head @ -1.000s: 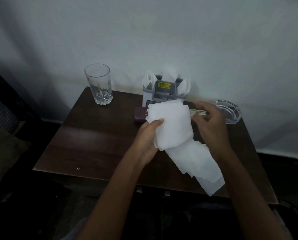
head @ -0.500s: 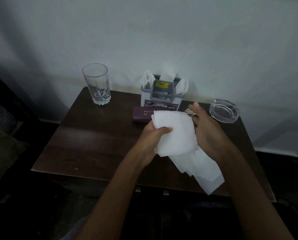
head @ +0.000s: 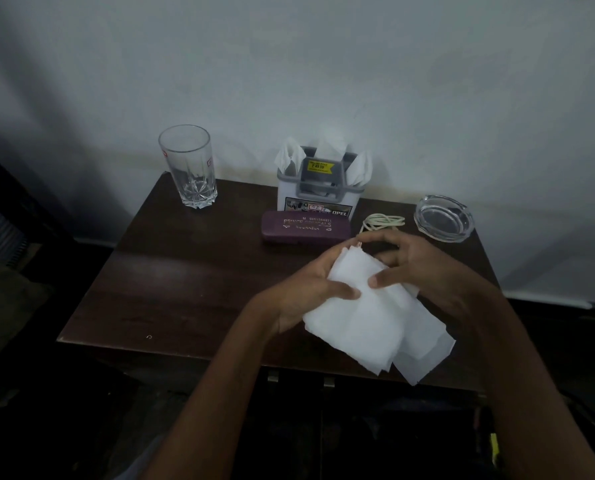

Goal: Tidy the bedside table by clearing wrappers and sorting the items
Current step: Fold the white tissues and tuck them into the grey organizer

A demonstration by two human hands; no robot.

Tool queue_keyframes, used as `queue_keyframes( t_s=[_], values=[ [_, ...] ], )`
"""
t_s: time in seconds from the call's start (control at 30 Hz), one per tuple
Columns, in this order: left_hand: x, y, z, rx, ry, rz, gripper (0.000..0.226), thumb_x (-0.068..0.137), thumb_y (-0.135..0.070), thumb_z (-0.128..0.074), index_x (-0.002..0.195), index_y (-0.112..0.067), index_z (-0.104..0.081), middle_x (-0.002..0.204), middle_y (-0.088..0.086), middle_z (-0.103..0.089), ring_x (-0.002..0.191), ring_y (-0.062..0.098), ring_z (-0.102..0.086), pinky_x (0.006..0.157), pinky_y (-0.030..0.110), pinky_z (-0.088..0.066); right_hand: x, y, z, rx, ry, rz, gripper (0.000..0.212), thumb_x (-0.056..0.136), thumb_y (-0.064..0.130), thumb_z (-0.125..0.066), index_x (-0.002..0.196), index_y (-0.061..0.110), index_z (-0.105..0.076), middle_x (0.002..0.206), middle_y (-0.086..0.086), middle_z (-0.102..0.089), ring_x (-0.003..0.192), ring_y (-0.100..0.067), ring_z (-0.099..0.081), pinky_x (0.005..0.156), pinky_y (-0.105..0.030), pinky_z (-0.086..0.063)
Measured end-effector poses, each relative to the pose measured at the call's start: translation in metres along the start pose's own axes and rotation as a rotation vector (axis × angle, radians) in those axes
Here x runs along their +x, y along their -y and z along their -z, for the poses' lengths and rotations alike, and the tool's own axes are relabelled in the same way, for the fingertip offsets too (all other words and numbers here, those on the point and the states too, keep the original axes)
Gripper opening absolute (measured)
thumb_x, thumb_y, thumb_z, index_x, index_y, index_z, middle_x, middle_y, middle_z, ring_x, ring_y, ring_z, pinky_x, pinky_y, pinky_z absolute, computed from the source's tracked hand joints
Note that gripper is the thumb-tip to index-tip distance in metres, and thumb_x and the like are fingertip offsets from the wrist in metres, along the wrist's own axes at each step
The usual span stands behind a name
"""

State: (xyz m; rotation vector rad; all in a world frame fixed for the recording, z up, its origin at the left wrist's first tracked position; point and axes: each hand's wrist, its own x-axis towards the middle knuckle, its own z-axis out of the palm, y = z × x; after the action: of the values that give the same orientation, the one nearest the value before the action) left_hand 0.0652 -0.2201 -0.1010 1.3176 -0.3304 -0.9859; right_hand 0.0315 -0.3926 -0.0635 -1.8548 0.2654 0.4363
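Both hands have dropped lower over the table since a moment ago, bringing the white sheets down so that the purple case and the coiled cord behind them now show in full.

From the head view, the left hand (head: 310,289) and the right hand (head: 424,268) hold a loose stack of white paper sheets (head: 368,323) between them, above the front right part of the dark wooden bedside table (head: 171,282). The left thumb presses on top of the stack, the right thumb lies just beside it, and the right fingers curl over the far edge. The lower corners of the sheets fan out past the table's front edge.

Behind the hands lies a purple spectacle case (head: 304,226), flat, just in front of a white and grey holder (head: 318,188) stuffed with white paper, which stands against the wall. To the right of the case sits a small coil of pale cord (head: 382,221), and beyond it a clear glass ashtray (head: 443,218). An upright drinking glass (head: 188,166) stands at the back left corner, well apart from everything else.
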Motion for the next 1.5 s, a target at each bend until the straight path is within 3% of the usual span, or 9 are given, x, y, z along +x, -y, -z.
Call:
queue_keyframes(
  t_s=[0.23, 0.4, 0.63, 0.77, 1.0, 1.2, 1.27, 1.37, 1.5],
  values=[
    [0.003, -0.001, 0.007, -0.14, -0.266, 0.034, 0.026, 0.09, -0.021, -0.058, 0.116, -0.018, -0.056, 0.104, 0.008, -0.066, 0.078, 0.021, -0.068, 0.065, 0.033, -0.06, 0.004, -0.008, 0.009, 0.27, -0.409, 0.102, 0.047, 0.072, -0.011, -0.065, 0.111, 0.014, -0.059, 0.1, -0.007, -0.067, 0.085, -0.021, -0.064, 0.072, -0.037, -0.054],
    [0.004, -0.002, 0.006, -0.132, -0.372, -0.037, 0.034, 0.087, -0.012, -0.062, 0.12, -0.015, -0.056, 0.115, 0.008, -0.065, 0.098, 0.024, -0.066, 0.064, 0.029, -0.06, 0.011, -0.011, 0.001, 0.352, -0.582, 0.121, 0.048, 0.072, -0.008, -0.068, 0.117, 0.005, -0.058, 0.098, -0.003, -0.069, 0.087, -0.021, -0.065, 0.077, -0.038, -0.055],
    [0.005, 0.001, 0.008, -0.085, -0.486, -0.122, 0.028, 0.088, -0.002, -0.059, 0.115, -0.01, -0.06, 0.091, 0.002, -0.066, 0.068, 0.011, -0.06, 0.047, 0.016, -0.05, 0.012, -0.012, 0.001, 0.338, -0.55, 0.158, 0.041, 0.076, -0.008, -0.063, 0.113, 0.01, -0.058, 0.091, 0.006, -0.066, 0.084, -0.015, -0.062, 0.073, -0.038, -0.054],
    [0.004, 0.0, 0.008, -0.068, -0.518, -0.126, 0.022, 0.089, 0.001, -0.053, 0.082, -0.016, -0.066, 0.084, 0.005, -0.064, 0.061, 0.011, -0.054, 0.042, 0.014, -0.043, 0.012, -0.015, 0.001, 0.28, -0.547, 0.192, 0.021, 0.08, -0.01, -0.056, 0.083, 0.01, -0.063, 0.081, 0.006, -0.065, 0.075, -0.011, -0.061, 0.067, -0.034, -0.054],
    [0.003, -0.007, 0.007, -0.342, -0.514, 0.01, 0.023, 0.09, -0.012, -0.043, 0.078, -0.012, -0.063, 0.077, 0.003, -0.06, 0.061, 0.013, -0.051, 0.039, 0.016, -0.042, 0.016, -0.019, 0.003, 0.159, -0.454, 0.407, 0.061, 0.08, -0.017, -0.047, 0.05, 0.031, -0.068, 0.07, 0.016, -0.071, 0.075, -0.003, -0.064, 0.06, -0.016, -0.053],
    [0.006, -0.001, 0.006, -0.278, -0.583, -0.023, 0.021, 0.083, 0.004, -0.059, 0.08, -0.016, -0.06, 0.087, 0.004, -0.059, 0.07, 0.015, -0.054, 0.036, 0.013, -0.038, 0.015, -0.019, 0.005, 0.303, -0.376, 0.407, 0.046, 0.086, -0.01, -0.039, 0.074, 0.019, -0.073, 0.087, 0.003, -0.074, 0.088, -0.018, -0.067, 0.068, -0.027, -0.058],
    [0.007, 0.0, 0.007, -0.27, -0.602, -0.06, 0.024, 0.082, 0.006, -0.059, 0.08, -0.018, -0.06, 0.084, 0.001, -0.06, 0.069, 0.014, -0.053, 0.035, 0.014, -0.036, 0.014, -0.014, 0.004, 0.43, -0.366, 0.307, 0.028, 0.09, 0.0, -0.04, 0.096, 0.007, -0.066, 0.091, -0.005, -0.072, 0.084, -0.019, -0.068, 0.063, -0.03, -0.057],
    [0.008, 0.0, 0.008, -0.223, -0.632, -0.112, 0.027, 0.081, 0.006, -0.061, 0.082, -0.02, -0.061, 0.082, -0.002, -0.062, 0.063, 0.012, -0.051, 0.035, 0.014, -0.035, 0.017, -0.016, -0.001, 0.42, -0.345, 0.122, 0.018, 0.089, 0.026, -0.054, 0.101, 0.018, -0.064, 0.1, -0.007, -0.068, 0.09, -0.02, -0.065, 0.069, -0.036, -0.055],
    [0.007, -0.001, 0.008, -0.165, -0.663, -0.179, 0.029, 0.08, 0.005, -0.063, 0.096, -0.02, -0.062, 0.089, -0.003, -0.066, 0.063, 0.009, -0.054, 0.037, 0.014, -0.036, 0.014, -0.016, -0.006, 0.21, -0.346, 0.124, 0.028, 0.076, -0.001, -0.068, 0.092, 0.022, -0.064, 0.101, -0.003, -0.063, 0.091, -0.02, -0.062, 0.067, -0.032, -0.058]
  ],
)
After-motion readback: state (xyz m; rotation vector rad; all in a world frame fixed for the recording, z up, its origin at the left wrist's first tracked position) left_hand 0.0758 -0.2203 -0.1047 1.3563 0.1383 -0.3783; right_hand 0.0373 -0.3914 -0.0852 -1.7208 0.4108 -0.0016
